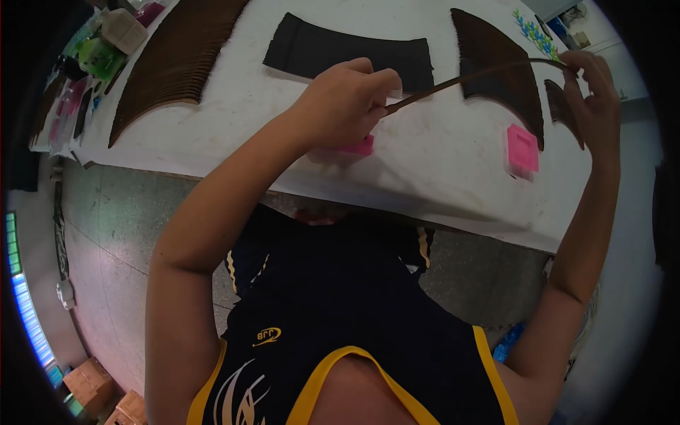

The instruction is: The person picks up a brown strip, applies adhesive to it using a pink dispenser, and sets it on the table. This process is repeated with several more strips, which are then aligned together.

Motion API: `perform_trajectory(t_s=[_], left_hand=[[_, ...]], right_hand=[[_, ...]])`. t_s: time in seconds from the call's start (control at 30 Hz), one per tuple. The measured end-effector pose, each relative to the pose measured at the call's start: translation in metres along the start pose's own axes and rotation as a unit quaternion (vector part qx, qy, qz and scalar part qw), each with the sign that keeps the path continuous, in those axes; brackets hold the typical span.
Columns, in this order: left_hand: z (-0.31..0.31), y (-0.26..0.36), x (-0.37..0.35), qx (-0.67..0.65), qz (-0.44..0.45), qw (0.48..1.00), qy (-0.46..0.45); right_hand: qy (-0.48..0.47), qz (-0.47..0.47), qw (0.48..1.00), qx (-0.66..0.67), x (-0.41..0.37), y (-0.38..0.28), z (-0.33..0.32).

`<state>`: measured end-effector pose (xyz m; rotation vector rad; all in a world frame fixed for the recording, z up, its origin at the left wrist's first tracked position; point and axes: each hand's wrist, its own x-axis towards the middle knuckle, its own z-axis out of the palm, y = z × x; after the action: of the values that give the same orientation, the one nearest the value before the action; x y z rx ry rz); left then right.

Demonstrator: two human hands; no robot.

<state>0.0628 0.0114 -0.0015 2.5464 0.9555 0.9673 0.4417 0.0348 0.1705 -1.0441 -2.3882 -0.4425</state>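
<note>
A long, thin dark-brown strip [460, 79] spans between my two hands, bowed slightly upward above the table. My left hand [347, 103] is closed on its left end, just over a pink block [361, 146] that the hand partly hides. My right hand [593, 95] pinches the other end at the table's right side. Below the strip stands a second pink block [523, 149] with a clear lower part. Behind my left hand lies a curved black sheet [347, 51]. Fanned dark-brown strips [496, 64] lie beneath the held strip, partly crossed by it.
A larger fan of brown strips [177, 64] covers the left of the white table [241, 134]. A smaller fan [563, 113] lies near my right wrist. Bags and a green packet [99, 58] crowd the far left edge. Cardboard boxes [92, 382] stand on the floor.
</note>
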Motion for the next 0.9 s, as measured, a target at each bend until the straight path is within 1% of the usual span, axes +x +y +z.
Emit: perform_trajectory(t_s=[0.07,0.1,0.13,0.17,0.2,0.23,0.27,0.3,0.33,0.37,0.4,0.43,0.47,0.5,0.53,0.57,0.6,0.63,0.67,0.7,0.73,0.77,0.8,0.83,0.87,0.9], left_hand=[[-0.003,0.006,0.004,-0.011,-0.01,1.0,-0.006],[-0.01,0.01,0.007,-0.147,-0.093,0.984,-0.023],[-0.016,0.011,0.008,-0.279,-0.173,0.944,-0.037],[-0.021,0.006,0.008,-0.275,-0.174,0.945,-0.032],[-0.027,-0.002,0.009,-0.398,-0.175,0.898,-0.07],[-0.035,-0.007,0.009,-0.513,-0.172,0.834,-0.107],[-0.04,-0.009,0.007,-0.507,-0.172,0.839,-0.101],[-0.045,-0.008,0.006,-0.535,-0.189,0.819,-0.086],[-0.049,-0.009,0.004,-0.563,-0.206,0.797,-0.072],[-0.054,-0.011,0.002,-0.557,-0.205,0.802,-0.068],[-0.057,-0.014,-0.001,-0.607,-0.216,0.761,-0.076],[-0.06,-0.018,-0.005,-0.655,-0.226,0.716,-0.085],[-0.06,-0.022,-0.008,-0.652,-0.224,0.72,-0.085],[-0.058,-0.026,-0.012,-0.672,-0.233,0.699,-0.073],[-0.058,-0.028,-0.014,-0.693,-0.242,0.676,-0.063],[-0.06,-0.03,-0.017,-0.691,-0.24,0.679,-0.064],[-0.063,-0.03,-0.019,-0.701,-0.248,0.666,-0.053],[-0.066,-0.031,-0.021,-0.711,-0.255,0.653,-0.042],[-0.067,-0.034,-0.024,-0.709,-0.253,0.656,-0.043],[-0.068,-0.037,-0.026,-0.721,-0.25,0.646,-0.038],[-0.068,-0.041,-0.029,-0.732,-0.246,0.635,-0.034],[-0.068,-0.044,-0.032,-0.73,-0.244,0.637,-0.036],[-0.068,-0.048,-0.034,-0.737,-0.245,0.629,-0.03],[-0.068,-0.051,-0.036,-0.743,-0.246,0.621,-0.026],[-0.069,-0.053,-0.037,-0.743,-0.242,0.624,-0.03],[-0.07,-0.054,-0.037,-0.741,-0.246,0.624,-0.022]], right_hand=[[-0.01,0.005,1.0,0.014,0.013,0.017,0.004],[-0.018,0.008,0.999,0.026,0.017,0.024,0.004],[-0.016,0.003,0.999,0.028,0.016,0.031,0.004],[-0.049,0.069,0.992,0.095,0.012,0.04,0.005],[-0.083,0.133,0.974,0.161,0.009,0.048,0.008],[-0.079,0.125,0.975,0.163,0.004,0.05,0.011],[-0.116,0.175,0.939,0.271,-0.003,0.049,0.016],[-0.152,0.222,0.888,0.374,-0.012,0.049,0.021],[-0.178,0.242,0.872,0.386,-0.021,0.051,0.026],[-0.205,0.264,0.855,0.397,-0.03,0.051,0.031],[-0.201,0.258,0.857,0.399,-0.039,0.049,0.039],[-0.207,0.265,0.839,0.428,-0.049,0.046,0.046],[-0.214,0.272,0.82,0.456,-0.059,0.043,0.053],[-0.21,0.269,0.822,0.456,-0.068,0.038,0.059],[-0.196,0.28,0.772,0.535,-0.077,0.032,0.065],[-0.181,0.288,0.716,0.61,-0.083,0.025,0.069],[-0.178,0.286,0.717,0.61,-0.088,0.017,0.07],[-0.15,0.308,0.641,0.687,-0.09,0.007,0.071],[-0.121,0.325,0.557,0.755,-0.092,-0.004,0.072],[-0.118,0.323,0.559,0.755,-0.094,-0.014,0.072],[-0.087,0.323,0.524,0.783,-0.095,-0.024,0.072],[-0.056,0.323,0.488,0.809,-0.095,-0.033,0.073],[-0.053,0.321,0.49,0.809,-0.095,-0.04,0.076],[-0.019,0.302,0.478,0.824,-0.095,-0.047,0.08],[0.016,0.282,0.466,0.838,-0.096,-0.051,0.085],[0.022,0.28,0.471,0.836,-0.097,-0.052,0.092]])
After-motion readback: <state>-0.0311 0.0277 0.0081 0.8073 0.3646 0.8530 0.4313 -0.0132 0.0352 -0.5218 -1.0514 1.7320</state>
